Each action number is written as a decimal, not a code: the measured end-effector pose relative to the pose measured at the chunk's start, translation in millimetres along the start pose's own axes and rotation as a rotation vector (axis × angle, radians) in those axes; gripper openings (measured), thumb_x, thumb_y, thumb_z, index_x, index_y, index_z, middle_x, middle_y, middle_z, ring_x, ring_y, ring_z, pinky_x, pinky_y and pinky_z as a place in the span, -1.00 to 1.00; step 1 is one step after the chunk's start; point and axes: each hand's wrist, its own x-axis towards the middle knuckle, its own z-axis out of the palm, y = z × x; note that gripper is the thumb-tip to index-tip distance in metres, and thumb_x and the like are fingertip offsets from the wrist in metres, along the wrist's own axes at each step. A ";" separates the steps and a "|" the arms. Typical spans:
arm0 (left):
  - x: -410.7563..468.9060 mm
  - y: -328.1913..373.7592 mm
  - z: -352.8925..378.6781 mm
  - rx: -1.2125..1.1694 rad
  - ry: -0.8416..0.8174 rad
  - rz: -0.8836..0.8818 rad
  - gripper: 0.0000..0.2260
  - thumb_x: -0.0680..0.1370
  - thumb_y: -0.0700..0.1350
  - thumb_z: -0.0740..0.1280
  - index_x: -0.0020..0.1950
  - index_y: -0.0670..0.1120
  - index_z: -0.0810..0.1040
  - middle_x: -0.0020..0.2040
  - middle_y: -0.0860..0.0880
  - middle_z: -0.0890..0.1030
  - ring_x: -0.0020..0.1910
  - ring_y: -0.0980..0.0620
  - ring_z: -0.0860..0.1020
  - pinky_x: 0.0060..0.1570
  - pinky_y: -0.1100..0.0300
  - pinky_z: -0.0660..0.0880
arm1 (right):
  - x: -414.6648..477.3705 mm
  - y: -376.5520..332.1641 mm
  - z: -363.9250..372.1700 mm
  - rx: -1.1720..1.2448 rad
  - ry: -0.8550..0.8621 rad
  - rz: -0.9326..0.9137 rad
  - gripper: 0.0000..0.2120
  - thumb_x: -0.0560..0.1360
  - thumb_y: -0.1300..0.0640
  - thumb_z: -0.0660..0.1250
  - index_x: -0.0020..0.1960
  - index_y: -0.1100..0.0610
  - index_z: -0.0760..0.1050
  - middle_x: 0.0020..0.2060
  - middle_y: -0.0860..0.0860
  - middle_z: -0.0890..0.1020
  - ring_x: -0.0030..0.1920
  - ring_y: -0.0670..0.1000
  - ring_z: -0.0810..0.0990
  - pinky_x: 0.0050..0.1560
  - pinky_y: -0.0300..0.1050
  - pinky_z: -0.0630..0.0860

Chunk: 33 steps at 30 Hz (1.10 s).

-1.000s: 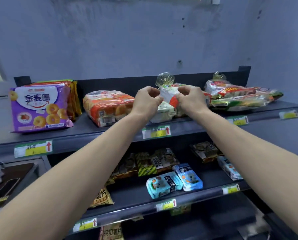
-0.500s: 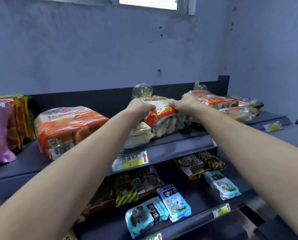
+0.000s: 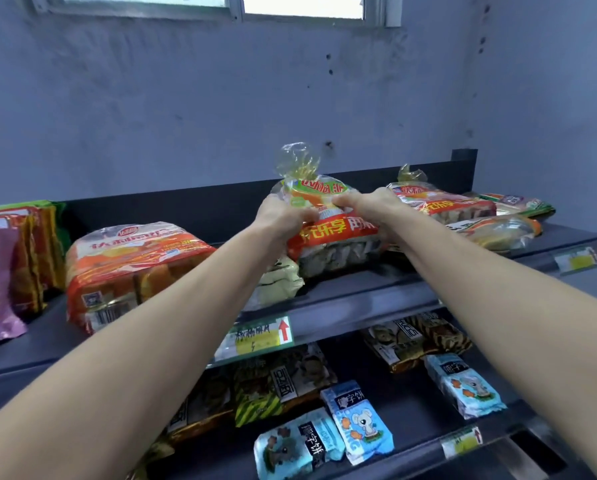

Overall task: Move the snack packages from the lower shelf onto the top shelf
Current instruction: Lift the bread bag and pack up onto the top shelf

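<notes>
Head view: at the centre of the frame both hands grasp one snack bag [image 3: 335, 239], a clear bag with a red band and a knotted top. The left hand [image 3: 283, 216] has its fingers curled over the bag's upper left edge, and the right hand [image 3: 366, 206] pinches its upper right edge. The bag's base appears to sit on the top shelf [image 3: 376, 292], just beside a pale green packet [image 3: 279, 280] at its lower left and close to more bags at the right. To finish this placing well, I would settle the bag flat, push it back toward the rear rail so nothing overhangs the front lip, then let go with both hands together. Lower in the frame, the lower shelf [image 3: 415, 441] holds blue packets [image 3: 357, 420] and striped packets [image 3: 418, 337] yet to go up.
</notes>
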 end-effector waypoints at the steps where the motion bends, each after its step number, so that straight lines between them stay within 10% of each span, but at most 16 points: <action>1: -2.8 1.1 1.8 -0.011 0.001 0.020 -0.73 0.45 -0.19 0.44 0.11 -0.22 0.54 -0.16 -0.09 0.64 -0.32 0.04 0.61 -0.44 0.26 0.55 | -1.2 0.9 -1.6 0.065 -0.005 -0.012 -0.67 0.38 0.00 0.48 -0.15 0.20 0.40 -0.32 0.06 0.62 -0.44 -0.02 0.63 -0.45 -0.19 0.54; 7: -38.6 17.0 14.7 -0.165 0.063 0.150 -0.76 0.50 -0.34 0.33 0.14 -0.15 0.56 0.02 -0.12 0.63 -0.13 -0.07 0.62 -0.22 0.15 0.58 | -22.8 -3.0 -23.3 0.205 0.003 -0.158 -0.53 0.16 -0.06 0.52 -0.05 0.19 0.57 -0.13 0.12 0.69 -0.22 0.13 0.70 -0.14 0.13 0.65; 33: -269.2 -67.6 70.1 -0.263 0.137 -0.027 -0.58 0.42 -0.38 0.39 0.26 -0.16 0.54 -0.05 -0.10 0.68 -0.21 -0.01 0.68 -0.33 0.20 0.59 | -222.2 136.0 -103.8 0.112 -0.245 -0.167 -0.73 0.38 0.13 0.46 0.05 0.12 0.52 0.01 0.06 0.65 -0.09 0.03 0.68 -0.04 -0.02 0.64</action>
